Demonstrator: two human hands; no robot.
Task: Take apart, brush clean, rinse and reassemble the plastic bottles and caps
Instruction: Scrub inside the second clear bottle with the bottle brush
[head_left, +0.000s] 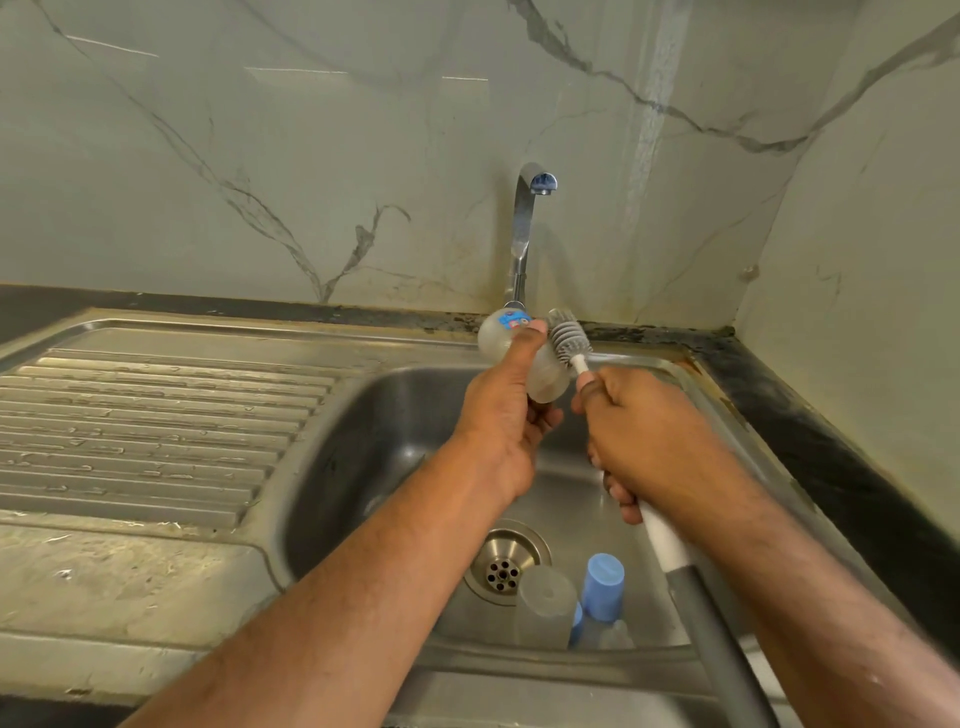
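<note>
Bottle (511, 343) half hidden by gripping left hand (501, 415); right hand (639, 431) clenches brush (566, 338)

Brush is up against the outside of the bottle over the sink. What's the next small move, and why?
Probably draw the brush head along the side of the bottle, turning it a little in the left hand. The bristles already touch its side, the right hand grips the handle, and no water runs from the tap, so this looks like scrubbing, not rinsing.
</note>
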